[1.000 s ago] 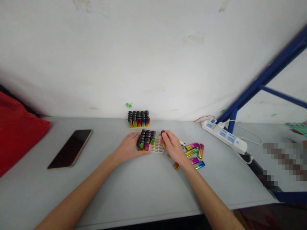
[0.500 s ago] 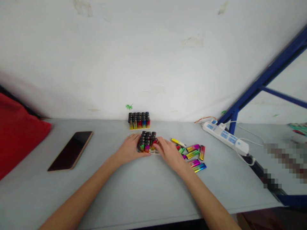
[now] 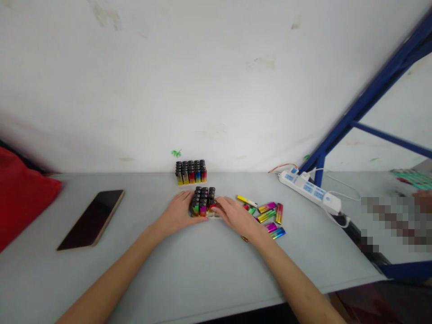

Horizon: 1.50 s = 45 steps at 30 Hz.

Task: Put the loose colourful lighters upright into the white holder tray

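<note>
Black-topped, colourful lighters stand upright in rows in a pale tray at the middle of the table. My left hand is closed round the left side of this tray, thumb along its front edge. At the front right of the rows, my right hand pinches a reddish lighter, which stands among the others. My fingers partly hide it, and I cannot tell whether it is fully seated. Loose lighters lie flat just right of my right hand, some partly covered by it.
Another block of upright lighters stands by the wall. A phone lies left, near a red cloth. To the right are a white power strip with cables and a blue metal frame. A small brown piece lies by my right forearm.
The view has shifted slightly, moving the scene left. The lighter in my right hand sits lower among the rows. The small brown piece by my right forearm now shows.
</note>
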{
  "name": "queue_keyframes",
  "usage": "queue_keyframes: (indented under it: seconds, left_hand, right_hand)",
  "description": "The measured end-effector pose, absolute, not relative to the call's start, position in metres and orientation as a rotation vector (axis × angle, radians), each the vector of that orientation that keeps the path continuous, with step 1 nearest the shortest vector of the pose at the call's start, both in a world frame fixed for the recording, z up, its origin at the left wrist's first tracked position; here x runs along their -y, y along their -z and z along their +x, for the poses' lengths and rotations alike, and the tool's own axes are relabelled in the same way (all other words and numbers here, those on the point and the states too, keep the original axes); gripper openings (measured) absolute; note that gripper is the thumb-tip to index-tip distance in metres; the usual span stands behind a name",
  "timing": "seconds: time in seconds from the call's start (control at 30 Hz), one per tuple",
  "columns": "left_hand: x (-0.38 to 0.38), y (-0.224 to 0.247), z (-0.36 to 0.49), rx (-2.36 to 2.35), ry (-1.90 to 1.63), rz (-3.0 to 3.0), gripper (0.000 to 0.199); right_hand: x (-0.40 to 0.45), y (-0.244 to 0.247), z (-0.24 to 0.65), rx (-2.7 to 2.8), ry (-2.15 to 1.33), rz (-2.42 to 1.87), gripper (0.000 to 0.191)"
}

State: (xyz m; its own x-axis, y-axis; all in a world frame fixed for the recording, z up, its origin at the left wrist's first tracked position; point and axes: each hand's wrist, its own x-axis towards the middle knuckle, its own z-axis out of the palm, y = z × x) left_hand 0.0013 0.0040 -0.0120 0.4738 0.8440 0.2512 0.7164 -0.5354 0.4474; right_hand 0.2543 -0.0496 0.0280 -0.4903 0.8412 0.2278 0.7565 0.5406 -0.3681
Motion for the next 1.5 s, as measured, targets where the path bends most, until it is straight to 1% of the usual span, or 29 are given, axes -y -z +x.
queue_keyframes:
  seconds: [0.2, 0.3, 0.4, 0.5, 0.6, 0.73, 0.83, 1.0, 1.17, 1.23, 1.3, 1.43, 1.5]
  left_hand:
    - [-0.004, 0.008, 0.002, -1.312, -0.647, 2.442, 0.082]
    - [-0.005, 0.006, 0.002, -1.309, -0.641, 2.434, 0.081]
    - [-0.007, 0.006, 0.002, -1.319, -0.629, 2.411, 0.083]
    - [-0.008, 0.005, 0.003, -1.346, -0.625, 2.392, 0.087]
    - [-0.007, 0.005, 0.003, -1.364, -0.644, 2.392, 0.086]
    - [-0.008, 0.007, 0.001, -1.352, -0.653, 2.407, 0.085]
    - [-0.011, 0.011, 0.001, -1.338, -0.690, 2.422, 0.082]
    - [-0.012, 0.012, 0.000, -1.342, -0.709, 2.415, 0.081]
    - [-0.012, 0.012, 0.000, -1.362, -0.658, 2.429, 0.083]
    - [-0.012, 0.012, 0.000, -1.368, -0.648, 2.426, 0.086]
    - [-0.011, 0.010, 0.001, -1.368, -0.637, 2.419, 0.087]
    - [-0.006, 0.004, 0.004, -1.336, -0.659, 2.411, 0.080]
    - [-0.003, 0.002, 0.004, -1.335, -0.679, 2.410, 0.079]
  right_hand:
    - [0.054, -0.031, 0.241, 2.415, -0.044, -1.478, 0.019]
    - [0.054, -0.034, 0.247, 2.409, -0.146, -1.465, 0.022]
    - [0.051, -0.039, 0.275, 2.234, -0.273, -1.466, 0.025]
    - [0.052, -0.044, 0.328, 1.970, -0.255, -1.538, 0.025]
    - [0.062, -0.040, 0.389, 1.933, -0.179, -1.565, 0.023]
    - [0.087, -0.023, 0.446, 1.819, -0.238, -1.790, 0.034]
    - [0.102, -0.007, 0.457, 1.743, -0.267, -1.917, 0.043]
    - [0.099, 0.006, 0.451, 1.795, -0.281, -1.961, 0.045]
    - [0.084, 0.004, 0.445, 1.733, -0.244, -2.234, 0.034]
    - [0.077, 0.001, 0.443, 1.634, -0.217, -2.263, 0.029]
    - [0.068, -0.005, 0.441, 1.568, -0.215, -2.204, 0.024]
    - [0.038, -0.027, 0.428, 1.608, -0.234, -2.009, 0.016]
    - [0.021, -0.037, 0.408, 1.561, -0.368, -1.811, 0.015]
